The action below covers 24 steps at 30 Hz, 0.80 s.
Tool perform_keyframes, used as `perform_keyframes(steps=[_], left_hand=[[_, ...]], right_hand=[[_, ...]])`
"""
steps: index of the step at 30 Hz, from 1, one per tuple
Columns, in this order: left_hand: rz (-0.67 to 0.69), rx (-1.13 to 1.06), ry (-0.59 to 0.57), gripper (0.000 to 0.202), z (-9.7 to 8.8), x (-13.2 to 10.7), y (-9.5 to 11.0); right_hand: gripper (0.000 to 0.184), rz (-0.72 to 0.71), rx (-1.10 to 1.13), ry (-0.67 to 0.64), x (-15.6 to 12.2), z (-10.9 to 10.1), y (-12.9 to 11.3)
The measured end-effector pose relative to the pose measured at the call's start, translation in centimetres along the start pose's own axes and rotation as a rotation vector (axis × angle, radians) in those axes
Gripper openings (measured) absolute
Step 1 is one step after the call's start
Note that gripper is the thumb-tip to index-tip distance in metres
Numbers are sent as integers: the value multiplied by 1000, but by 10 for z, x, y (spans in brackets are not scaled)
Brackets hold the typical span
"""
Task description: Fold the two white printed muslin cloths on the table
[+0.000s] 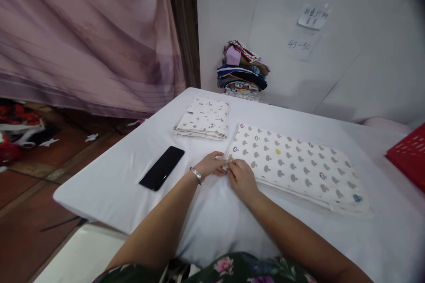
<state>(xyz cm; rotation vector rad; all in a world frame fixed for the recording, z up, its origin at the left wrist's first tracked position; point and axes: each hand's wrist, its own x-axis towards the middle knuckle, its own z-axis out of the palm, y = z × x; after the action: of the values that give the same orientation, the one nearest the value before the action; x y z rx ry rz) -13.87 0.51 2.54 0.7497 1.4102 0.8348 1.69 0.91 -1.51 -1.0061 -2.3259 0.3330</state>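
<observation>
Here's the right hand (pixel 244 180), grip pinched on the near left corner of the grey-print cloth (pixel 299 163), lying long and flat on the table (pixel 109 181)! The left hand (pixel 211 164) meets it, fingers loosely spread; whether they hold cloth, I can't tell. Phone (pixel 162 168) left, folded cloth (pixel 206 117) beyond, clothes pile (pixel 244 73) farthest.

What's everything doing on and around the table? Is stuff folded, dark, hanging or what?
Mushroom-print cloth: folded long, lying flat.
Smaller patterned cloth: folded into a compact block.
Phone: lying flat, screen dark.
Left hand: at the mushroom-print cloth's left end.
Right hand: fingers pinched together there.
Clothes pile: stacked up.
Pink curtain: hanging in folds.
</observation>
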Motion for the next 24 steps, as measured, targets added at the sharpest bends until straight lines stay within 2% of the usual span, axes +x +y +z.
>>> perform_keyframes(steps=[4,8,12,14,17,19,21,24], left_hand=[[29,87,61,55,2,5,-5],[65,161,73,54,2,11,-12],[68,207,93,50,1,16,-16],[89,263,95,47,1,17,-16],[121,355,105,42,2,14,-14],[127,382,117,41,4,11,-11],[126,384,122,42,5,10,-10],[129,371,119,43,5,10,-11]], right_hand=[[24,32,115,-2,-1,-2,-1],[28,48,265,-2,2,-16,12],[33,70,141,56,13,-41,37],[39,90,3,-40,18,-48,50],[56,171,-143,-316,19,-48,62],[63,221,-161,-446,21,-45,65],[65,235,-158,-495,27,-45,67],[62,210,-183,-475,48,-48,71]])
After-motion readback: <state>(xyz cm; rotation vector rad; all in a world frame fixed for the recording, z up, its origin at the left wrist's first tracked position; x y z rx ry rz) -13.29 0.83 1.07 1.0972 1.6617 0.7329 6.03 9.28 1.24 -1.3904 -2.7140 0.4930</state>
